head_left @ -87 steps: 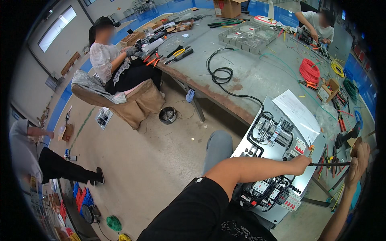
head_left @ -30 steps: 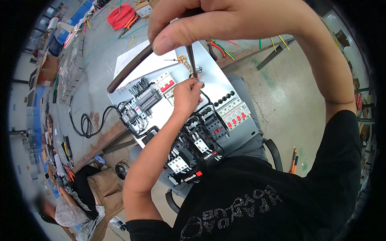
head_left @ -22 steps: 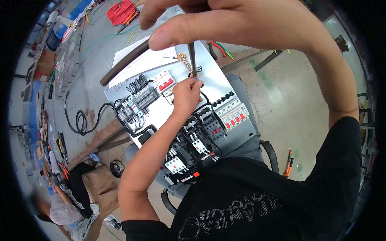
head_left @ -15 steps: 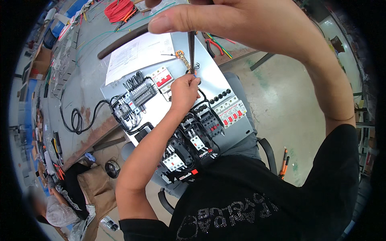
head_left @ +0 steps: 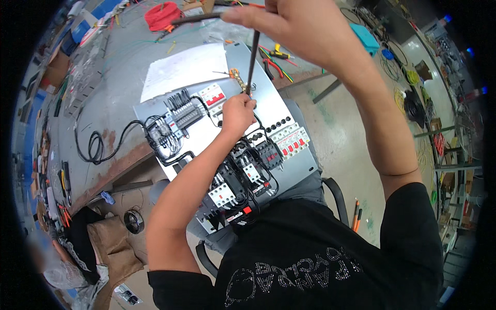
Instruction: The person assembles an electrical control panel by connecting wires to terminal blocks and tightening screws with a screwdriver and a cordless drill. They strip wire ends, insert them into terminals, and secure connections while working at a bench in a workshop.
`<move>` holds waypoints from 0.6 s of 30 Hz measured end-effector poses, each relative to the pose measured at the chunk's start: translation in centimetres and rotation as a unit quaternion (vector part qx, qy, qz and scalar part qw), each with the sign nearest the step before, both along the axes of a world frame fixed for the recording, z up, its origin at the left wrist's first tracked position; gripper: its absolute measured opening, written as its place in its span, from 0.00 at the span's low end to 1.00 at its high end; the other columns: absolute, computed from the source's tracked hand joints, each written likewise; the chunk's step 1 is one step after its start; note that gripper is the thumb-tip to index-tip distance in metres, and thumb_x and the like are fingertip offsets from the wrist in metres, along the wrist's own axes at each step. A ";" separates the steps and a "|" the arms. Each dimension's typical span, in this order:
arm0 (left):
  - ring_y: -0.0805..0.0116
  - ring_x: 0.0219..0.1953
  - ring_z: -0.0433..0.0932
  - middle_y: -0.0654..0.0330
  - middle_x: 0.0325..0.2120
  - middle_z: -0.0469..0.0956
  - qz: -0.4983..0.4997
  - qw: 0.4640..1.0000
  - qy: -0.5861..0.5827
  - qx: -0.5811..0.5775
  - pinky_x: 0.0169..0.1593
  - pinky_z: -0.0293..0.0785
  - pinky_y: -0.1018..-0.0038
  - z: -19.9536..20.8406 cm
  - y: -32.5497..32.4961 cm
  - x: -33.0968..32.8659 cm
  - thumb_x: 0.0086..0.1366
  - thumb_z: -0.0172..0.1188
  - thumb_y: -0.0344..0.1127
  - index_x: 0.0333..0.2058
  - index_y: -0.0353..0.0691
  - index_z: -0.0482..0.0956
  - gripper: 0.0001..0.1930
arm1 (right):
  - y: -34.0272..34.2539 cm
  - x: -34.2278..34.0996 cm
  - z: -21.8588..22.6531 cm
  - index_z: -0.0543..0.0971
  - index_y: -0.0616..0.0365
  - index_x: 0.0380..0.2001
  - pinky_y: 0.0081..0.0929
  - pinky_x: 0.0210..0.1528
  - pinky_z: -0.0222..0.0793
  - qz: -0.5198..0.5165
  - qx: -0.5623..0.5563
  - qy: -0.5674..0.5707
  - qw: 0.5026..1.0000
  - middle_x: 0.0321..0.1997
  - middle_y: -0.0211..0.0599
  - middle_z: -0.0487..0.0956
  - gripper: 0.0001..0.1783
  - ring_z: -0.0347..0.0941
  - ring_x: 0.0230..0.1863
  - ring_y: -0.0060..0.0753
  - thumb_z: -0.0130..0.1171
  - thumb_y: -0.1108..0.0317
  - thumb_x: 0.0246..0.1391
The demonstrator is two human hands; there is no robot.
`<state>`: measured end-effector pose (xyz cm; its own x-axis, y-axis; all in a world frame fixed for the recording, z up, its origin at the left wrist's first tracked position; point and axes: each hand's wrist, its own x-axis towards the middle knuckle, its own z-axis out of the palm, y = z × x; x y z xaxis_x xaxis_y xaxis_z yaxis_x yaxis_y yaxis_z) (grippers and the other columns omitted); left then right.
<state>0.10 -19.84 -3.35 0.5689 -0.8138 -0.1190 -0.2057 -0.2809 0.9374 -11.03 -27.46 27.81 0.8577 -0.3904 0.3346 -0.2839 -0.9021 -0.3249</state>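
Note:
Across my lap and the table's edge lies a metal mounting plate (head_left: 271, 106) with wired electrical parts on it. My right hand (head_left: 310, 36), raised above the plate, is closed around a dark rod-like tool (head_left: 253, 62) with a crosswise handle; its shaft points down. My left hand (head_left: 238, 114) pinches at the shaft's lower end, next to a brass terminal bar (head_left: 238, 78). What lies between those fingertips is hidden. Close by are a breaker with red switches (head_left: 212, 98), a grey terminal block (head_left: 183, 116), contactors (head_left: 222, 195) and a breaker row (head_left: 293, 145).
A white paper sheet (head_left: 181, 70) lies beyond the plate, partly against it. Red-handled pliers (head_left: 270, 68) and a red wire coil (head_left: 163, 16) rest on the table. A black cable (head_left: 98, 150) loops at left. Another person (head_left: 64, 268) is at lower left.
My right hand and the tool have moved away from my head, and the handle has swung round. My left hand stays at the shaft's foot. The view has shifted slightly.

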 end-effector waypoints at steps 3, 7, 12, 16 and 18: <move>0.70 0.20 0.85 0.57 0.19 0.82 -0.028 0.999 -0.022 -0.002 0.23 0.80 0.73 -0.9 -0.3 1.0 0.72 0.63 0.33 0.34 0.29 0.83 0.11 | -3.9 0.8 -2.5 0.87 0.59 0.43 0.33 0.35 0.71 0.099 -0.063 -0.040 0.992 0.31 0.37 0.83 0.21 0.77 0.31 0.33 0.72 0.50 0.61; 0.70 0.21 0.85 0.58 0.21 0.83 -0.044 0.997 -0.041 0.043 0.25 0.81 0.73 0.0 1.0 1.9 0.71 0.65 0.33 0.38 0.30 0.84 0.10 | -7.1 1.8 -1.5 0.88 0.61 0.41 0.33 0.35 0.76 0.154 -0.052 -0.059 0.985 0.31 0.39 0.84 0.26 0.79 0.30 0.32 0.66 0.45 0.65; 0.72 0.25 0.85 0.58 0.25 0.84 -0.111 0.990 -0.055 0.066 0.30 0.81 0.73 1.0 1.6 1.5 0.69 0.66 0.36 0.49 0.30 0.85 0.15 | -8.5 -7.8 5.2 0.85 0.66 0.32 0.25 0.28 0.67 -0.058 0.090 -0.197 0.974 0.25 0.31 0.82 0.18 0.73 0.25 0.23 0.67 0.58 0.65; 0.73 0.25 0.84 0.59 0.25 0.83 -0.132 0.987 -0.075 0.055 0.30 0.79 0.74 0.2 3.4 2.2 0.69 0.67 0.36 0.57 0.28 0.81 0.22 | -17.0 -15.0 -4.8 0.83 0.60 0.38 0.21 0.21 0.56 -0.100 0.305 -0.235 0.917 0.21 0.23 0.70 0.23 0.61 0.18 0.17 0.61 0.47 0.72; 0.69 0.26 0.85 0.56 0.25 0.83 -0.115 0.990 -0.057 0.057 0.33 0.80 0.71 0.8 3.1 1.6 0.68 0.67 0.37 0.58 0.27 0.80 0.24 | -17.6 -18.1 -9.6 0.81 0.59 0.36 0.19 0.20 0.55 -0.158 0.418 -0.282 0.849 0.22 0.22 0.70 0.23 0.62 0.19 0.16 0.59 0.48 0.73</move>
